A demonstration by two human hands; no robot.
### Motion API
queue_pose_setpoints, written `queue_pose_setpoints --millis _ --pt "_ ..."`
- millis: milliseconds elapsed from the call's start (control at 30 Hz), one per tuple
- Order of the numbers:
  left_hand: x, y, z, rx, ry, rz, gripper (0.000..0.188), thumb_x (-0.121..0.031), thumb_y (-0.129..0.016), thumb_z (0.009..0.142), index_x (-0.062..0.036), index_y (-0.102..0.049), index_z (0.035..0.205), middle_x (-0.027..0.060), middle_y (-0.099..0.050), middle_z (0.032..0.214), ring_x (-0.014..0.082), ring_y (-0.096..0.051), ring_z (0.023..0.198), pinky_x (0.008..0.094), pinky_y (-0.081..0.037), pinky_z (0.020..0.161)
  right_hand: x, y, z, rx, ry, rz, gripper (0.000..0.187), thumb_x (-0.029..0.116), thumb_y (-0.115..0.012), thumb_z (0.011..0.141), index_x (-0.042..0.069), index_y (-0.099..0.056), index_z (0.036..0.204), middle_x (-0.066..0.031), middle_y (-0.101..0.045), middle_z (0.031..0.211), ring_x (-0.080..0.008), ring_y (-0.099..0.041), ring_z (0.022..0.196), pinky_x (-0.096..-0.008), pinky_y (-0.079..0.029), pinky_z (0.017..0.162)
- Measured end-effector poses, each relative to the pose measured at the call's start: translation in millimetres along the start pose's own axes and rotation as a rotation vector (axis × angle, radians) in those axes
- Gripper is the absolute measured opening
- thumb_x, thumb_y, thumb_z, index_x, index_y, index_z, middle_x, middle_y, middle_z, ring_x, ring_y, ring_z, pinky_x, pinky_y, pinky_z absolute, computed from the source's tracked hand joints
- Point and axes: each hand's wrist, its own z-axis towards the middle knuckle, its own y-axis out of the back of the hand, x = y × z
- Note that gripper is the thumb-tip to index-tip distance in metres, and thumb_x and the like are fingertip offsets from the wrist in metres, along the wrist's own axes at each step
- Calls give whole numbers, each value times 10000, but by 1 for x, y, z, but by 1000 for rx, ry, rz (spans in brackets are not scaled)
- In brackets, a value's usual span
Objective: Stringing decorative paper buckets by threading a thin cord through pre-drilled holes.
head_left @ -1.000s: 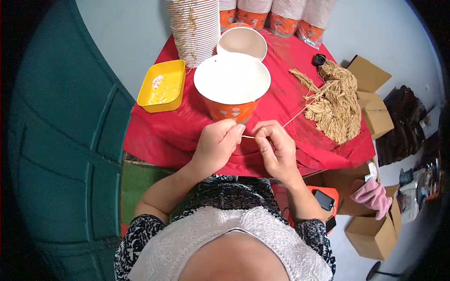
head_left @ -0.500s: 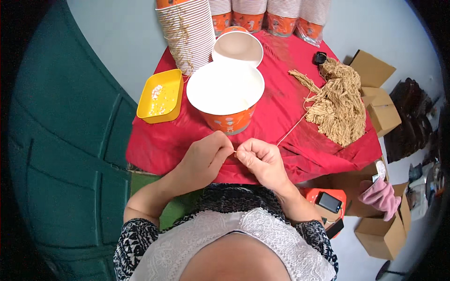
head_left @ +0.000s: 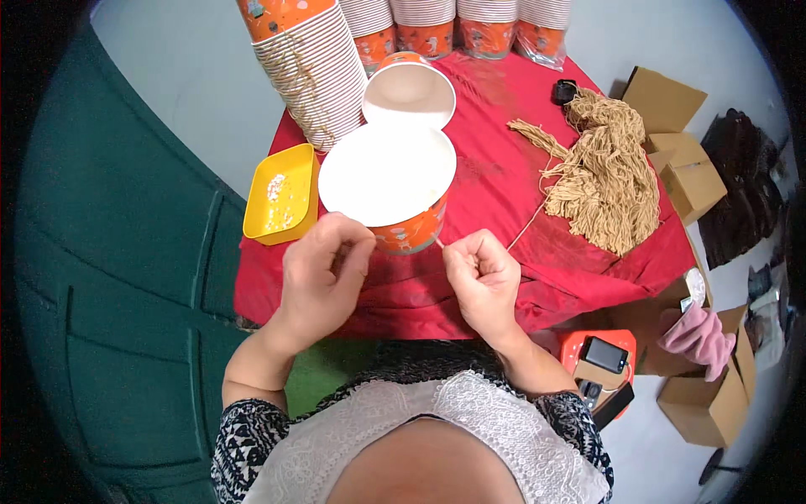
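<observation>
My right hand (head_left: 483, 281) is closed on a thin beige cord (head_left: 526, 227), whose short tip pokes out past the thumb. The cord runs back to a heap of beige cords (head_left: 609, 181) on the right of the table. My left hand (head_left: 326, 273) is held apart from the right, thumb and fingertips pinched together; whatever is between them is too small to make out. Just beyond both hands stands a large orange and white paper bucket (head_left: 411, 233). A yellow tray (head_left: 307, 206) holding small pale bits sits beyond my left hand.
A tall stack of paper buckets (head_left: 311, 80) leans at the back left, with another bucket (head_left: 411, 92) tipped beside it. More stacks (head_left: 487, 34) line the wall. Red cloth (head_left: 487, 176) covers the table. A red stool (head_left: 575, 344) with devices and cardboard boxes (head_left: 705, 407) stand at right.
My hands have come apart, the left moving left and the right moving right. The cord stays in my right hand. The whole view has shifted slightly.
</observation>
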Motion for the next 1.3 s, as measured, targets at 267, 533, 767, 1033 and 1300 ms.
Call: queue_pose_setpoints --millis 267,533,767,1033,1300 --pt "12 5 14 -58 -53 41 128 95 -636 850 -14 -571 871 4 -538 745 52 -443 572 201 -369 514 -13 -5 15 -51 109 -121 160 -14 -626 883 28 -529 762 86 -418 593 13 -349 546 -191 -304 479" --pt "20 6 19 -52 -26 25 115 87 -632 854 -13 -580 876 -3 -522 733 50 -426 570 202 -355 510 -14 -7 21 -35 92 -177 158 -12 -627 879 21 -526 760 64 -419 584 1 -362 546 -204 -322 480" --pt "24 3 28 -37 -11 9 86 65 -623 868 -10 -582 858 -1 -513 712 53 -413 553 206 -341 500 -15 -5 21 -38 82 -204 143 -9 -629 874 17 -537 767 62 -425 582 -5 -366 543 -209 -325 477" --pt "24 -2 36 -11 -57 48 69 54 -620 867 -1 -582 854 22 -533 702 69 -436 553 220 -358 504 -16 -5 24 -24 105 -214 136 -2 -629 880 11 -542 777 57 -430 581 -10 -378 540 -213 -333 478" --pt "27 -6 43 0 -86 48 65 54 -616 865 0 -581 852 39 -536 691 92 -460 554 237 -377 508 -11 -3 21 -16 94 -211 95 -5 -626 885 7 -566 812 60 -420 586 -8 -375 542 -210 -329 480"
